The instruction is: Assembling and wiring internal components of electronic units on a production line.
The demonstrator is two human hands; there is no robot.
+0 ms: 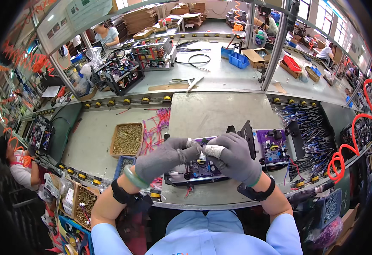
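My left hand (164, 158) and my right hand (232, 156), both in grey gloves with white tape on the fingers, meet in front of me with fingertips pinched together. Something small and whitish shows between them, too hidden to name. Right below lies a purple circuit board (206, 168) with black parts and coils, in a dark metal housing partly covered by my hands. A black upright panel (249, 138) rises beside my right hand. Further right sits a second purple circuit board (273, 145), with red and blue wires at its edge.
Left of the boards are a carton of brass-coloured small parts (127, 139) and pink-red wires (157, 129). Dark cables (307, 131) are heaped on the right. A coiled orange hose (336, 165) hangs there. Beyond the roller rail, open-framed units (118, 72) stand on another bench. Co-workers sit farther off.
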